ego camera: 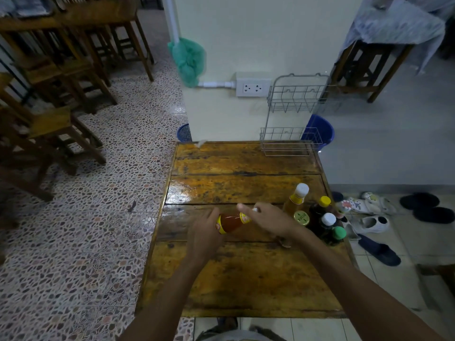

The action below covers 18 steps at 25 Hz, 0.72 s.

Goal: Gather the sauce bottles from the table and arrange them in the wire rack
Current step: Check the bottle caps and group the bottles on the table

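Left hand [205, 232] grips the body of an amber sauce bottle [231, 222] lying sideways over the wooden table [246, 279]. Right hand [268, 221] covers its neck and white cap, thumb extended; its finger curl cannot be determined. Remaining bottles [317, 212] cluster at the right edge, partly overlapping. An empty wire rack [293, 119] stands at the far edge.

Counter [246, 271]: wooden planks, varnished, glossy with glare patches, worn dark in places.
Wire rack [293, 124], upper right of centre: thin bare metal wire, dull silver.
Bottle [231, 223] at centre: clear, shiny, amber contents, glossy yellow label.
Bottle caps [328, 218]: smooth plastic.
Floor [86, 230], left: polished pebble-patterned tile.
Stools [56, 124], upper left: wood.
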Available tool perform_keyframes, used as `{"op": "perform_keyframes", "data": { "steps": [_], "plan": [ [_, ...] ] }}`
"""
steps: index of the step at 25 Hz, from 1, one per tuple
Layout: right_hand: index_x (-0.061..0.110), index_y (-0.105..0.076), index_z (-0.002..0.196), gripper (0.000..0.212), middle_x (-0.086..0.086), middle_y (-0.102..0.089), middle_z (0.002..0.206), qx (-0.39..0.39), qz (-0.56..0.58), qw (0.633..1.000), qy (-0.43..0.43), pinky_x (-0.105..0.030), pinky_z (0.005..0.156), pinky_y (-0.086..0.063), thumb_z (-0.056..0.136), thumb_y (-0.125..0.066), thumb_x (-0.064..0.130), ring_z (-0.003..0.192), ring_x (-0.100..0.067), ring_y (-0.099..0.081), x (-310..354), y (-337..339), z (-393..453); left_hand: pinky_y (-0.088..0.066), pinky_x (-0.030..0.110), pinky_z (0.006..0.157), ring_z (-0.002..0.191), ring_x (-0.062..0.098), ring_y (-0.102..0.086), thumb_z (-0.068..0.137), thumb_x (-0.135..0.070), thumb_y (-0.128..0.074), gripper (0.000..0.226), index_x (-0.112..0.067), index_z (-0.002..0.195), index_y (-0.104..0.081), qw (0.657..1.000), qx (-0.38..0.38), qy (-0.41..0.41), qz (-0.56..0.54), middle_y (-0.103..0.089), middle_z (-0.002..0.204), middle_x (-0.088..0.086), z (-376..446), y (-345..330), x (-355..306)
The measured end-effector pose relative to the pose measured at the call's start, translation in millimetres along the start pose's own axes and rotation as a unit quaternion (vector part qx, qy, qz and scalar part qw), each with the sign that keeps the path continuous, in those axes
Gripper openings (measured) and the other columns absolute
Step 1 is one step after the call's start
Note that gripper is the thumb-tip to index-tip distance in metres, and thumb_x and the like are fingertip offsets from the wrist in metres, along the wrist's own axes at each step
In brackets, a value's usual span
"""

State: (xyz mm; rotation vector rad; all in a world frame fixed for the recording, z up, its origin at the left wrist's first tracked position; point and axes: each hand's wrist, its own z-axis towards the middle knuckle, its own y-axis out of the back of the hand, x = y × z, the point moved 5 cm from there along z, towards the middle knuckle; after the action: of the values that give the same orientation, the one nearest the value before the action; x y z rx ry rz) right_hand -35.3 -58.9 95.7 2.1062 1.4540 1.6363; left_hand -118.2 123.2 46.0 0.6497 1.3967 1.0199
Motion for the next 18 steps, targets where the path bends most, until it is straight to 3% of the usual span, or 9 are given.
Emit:
{"op": "perform_keyframes", "data": {
  "steps": [3, 6, 8, 11, 14, 16, 18],
  "plan": [
    [0.025, -0.046, 0.098, 0.070, 0.008, -0.055, 0.071, -0.131, -0.182, 0.963, 0.149, -0.027, 0.046, -0.035, 0.075, -0.040, 0.091, 0.058, -0.011, -0.053, 20.2, 12.7, 0.5, -0.054, 0.042, 0.063, 0.083, 0.018, -0.061, 0.078, -0.053, -0.074, 0.044, -0.027, 0.110, -0.060, 0.999, -0.002, 0.004, -0.052, -0.066, 0.099, -0.005, 14.9, 1.4, 10.4],
    [0.022, -0.053, 0.089, 0.062, 0.005, -0.057, 0.070, -0.216, -0.333, 0.889, 0.229, -0.029, 0.042, -0.036, 0.090, -0.027, 0.078, 0.057, -0.015, -0.055, 36.1, 12.4, -0.6, -0.051, 0.037, 0.059, 0.078, 0.015, -0.058, 0.080, -0.057, -0.069, 0.040, -0.032, 0.106, -0.054, 0.996, 0.009, -0.010, -0.086, -0.061, 0.093, -0.010, 23.6, 2.7, 12.7],
    [0.020, -0.055, 0.081, 0.059, 0.003, -0.056, 0.066, -0.236, -0.372, 0.864, 0.243, -0.030, 0.038, -0.037, 0.097, -0.026, 0.068, 0.053, -0.017, -0.053, 38.3, 11.8, 1.5, -0.044, 0.032, 0.057, 0.076, 0.013, -0.055, 0.079, -0.058, -0.070, 0.039, -0.034, 0.104, -0.052, 0.995, 0.022, -0.024, -0.091, -0.057, 0.091, -0.013, 28.6, 3.8, 12.5],
    [0.022, -0.053, 0.072, 0.052, 0.003, -0.055, 0.057, -0.253, -0.397, 0.853, 0.225, -0.029, 0.036, -0.037, 0.103, -0.026, 0.054, 0.046, -0.019, -0.051, 41.9, 9.8, 3.3, -0.046, 0.034, 0.059, 0.079, 0.014, -0.058, 0.080, -0.056, -0.074, 0.042, -0.029, 0.107, -0.056, 0.996, 0.030, -0.037, -0.077, -0.063, 0.093, -0.009, 29.1, 2.7, 11.4],
    [0.020, -0.057, 0.069, 0.053, 0.001, -0.060, 0.056, -0.267, -0.385, 0.869, 0.160, -0.030, 0.039, -0.041, 0.103, -0.025, 0.044, 0.043, -0.020, -0.051, 37.6, 7.6, 8.7, -0.049, 0.033, 0.063, 0.084, 0.015, -0.059, 0.081, -0.049, -0.081, 0.042, -0.029, 0.110, -0.060, 0.997, 0.029, -0.026, -0.061, -0.065, 0.097, -0.007, 25.3, -1.1, 8.8],
    [0.018, -0.065, 0.084, 0.046, -0.002, -0.068, 0.070, -0.223, -0.413, 0.878, 0.089, -0.029, 0.045, -0.041, 0.102, -0.027, 0.037, 0.051, -0.021, -0.055, 23.5, 1.0, 14.9, -0.046, 0.031, 0.061, 0.084, 0.017, -0.061, 0.077, -0.040, -0.086, 0.041, -0.025, 0.107, -0.061, 0.999, 0.015, -0.021, -0.026, -0.066, 0.095, -0.005, 21.5, -4.3, 5.3],
    [0.008, -0.060, 0.112, 0.028, -0.012, -0.071, 0.094, -0.141, -0.435, 0.888, 0.044, -0.033, 0.055, -0.047, 0.100, -0.038, 0.022, 0.071, -0.030, -0.065, 6.7, -10.7, 22.5, -0.048, 0.032, 0.061, 0.083, 0.021, -0.064, 0.070, -0.034, -0.090, 0.044, -0.019, 0.104, -0.065, 0.999, 0.014, -0.020, 0.020, -0.069, 0.095, 0.000, 16.8, -8.4, 0.8]
  ]
}}
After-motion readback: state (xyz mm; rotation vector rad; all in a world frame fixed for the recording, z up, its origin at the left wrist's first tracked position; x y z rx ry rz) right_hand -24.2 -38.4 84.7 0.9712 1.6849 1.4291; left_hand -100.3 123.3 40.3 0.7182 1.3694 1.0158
